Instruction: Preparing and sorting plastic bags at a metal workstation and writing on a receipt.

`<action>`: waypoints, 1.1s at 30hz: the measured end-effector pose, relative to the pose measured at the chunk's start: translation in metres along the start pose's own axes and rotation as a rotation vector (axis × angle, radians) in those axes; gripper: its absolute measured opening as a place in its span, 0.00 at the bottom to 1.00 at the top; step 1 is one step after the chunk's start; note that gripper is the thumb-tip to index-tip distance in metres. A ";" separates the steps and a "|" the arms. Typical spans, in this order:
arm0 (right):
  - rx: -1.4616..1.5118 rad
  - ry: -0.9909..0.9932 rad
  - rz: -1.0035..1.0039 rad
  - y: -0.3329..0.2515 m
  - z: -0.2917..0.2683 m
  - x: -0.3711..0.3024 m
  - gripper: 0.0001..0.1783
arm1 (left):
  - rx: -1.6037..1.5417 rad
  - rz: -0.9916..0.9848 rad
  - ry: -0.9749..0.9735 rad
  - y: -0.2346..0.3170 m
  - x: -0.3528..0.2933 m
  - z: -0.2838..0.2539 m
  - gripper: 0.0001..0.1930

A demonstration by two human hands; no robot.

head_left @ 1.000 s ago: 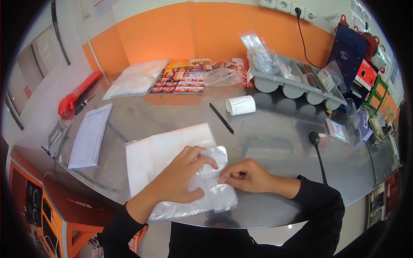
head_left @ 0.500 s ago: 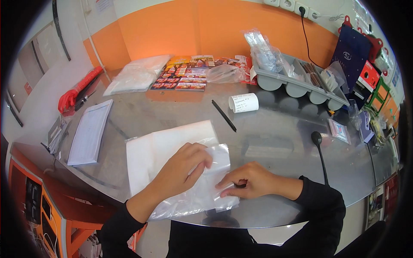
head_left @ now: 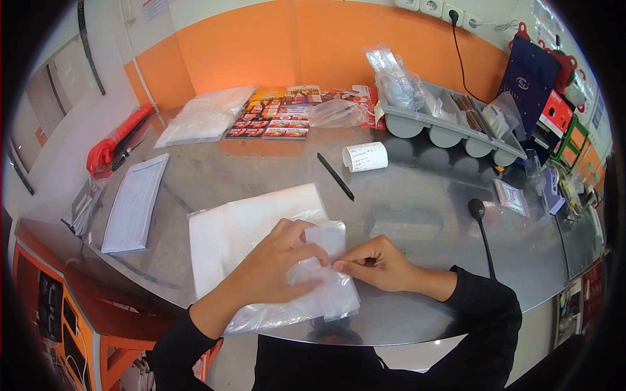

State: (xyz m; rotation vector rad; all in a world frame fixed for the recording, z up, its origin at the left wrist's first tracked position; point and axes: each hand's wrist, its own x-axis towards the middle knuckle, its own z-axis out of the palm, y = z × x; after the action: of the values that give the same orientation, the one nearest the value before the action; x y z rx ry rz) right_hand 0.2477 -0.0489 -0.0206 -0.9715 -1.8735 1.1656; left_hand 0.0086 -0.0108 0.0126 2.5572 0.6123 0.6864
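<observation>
A stack of clear plastic bags (head_left: 225, 241) lies flat at the front of the metal table, with a folded flap of clear plastic (head_left: 334, 293) at its right side. My left hand (head_left: 277, 260) rests on the stack, its thumb and index finger apart; the thumb looks blurred behind the plastic. Its index fingertip meets the flap's edge. From the right, my right hand (head_left: 381, 264) pinches that edge between thumb and index finger, close to the left fingertip.
Beyond the bags lie a black pen (head_left: 336, 176) and a curled paper slip (head_left: 365, 157). A grey cutlery tray (head_left: 424, 120) stands at the back right, near a black gooseneck microphone (head_left: 479, 221). A white paper pad (head_left: 135, 202) lies left; colourful leaflets (head_left: 277, 120) lie behind.
My right hand has moved slightly up and left, its fingers now pinching the flap's edge. The left thumb has spread away from the index finger, and the flap has shifted.
</observation>
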 end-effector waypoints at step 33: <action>-0.480 -0.127 -0.364 -0.012 -0.016 -0.001 0.14 | -0.208 -0.239 0.279 -0.001 0.003 0.012 0.12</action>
State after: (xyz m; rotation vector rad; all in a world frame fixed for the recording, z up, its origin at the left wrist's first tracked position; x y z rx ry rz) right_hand 0.2588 -0.0470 -0.0046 -0.7603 -2.3725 0.5836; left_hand 0.0175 -0.0120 0.0037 2.1708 0.8710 0.9734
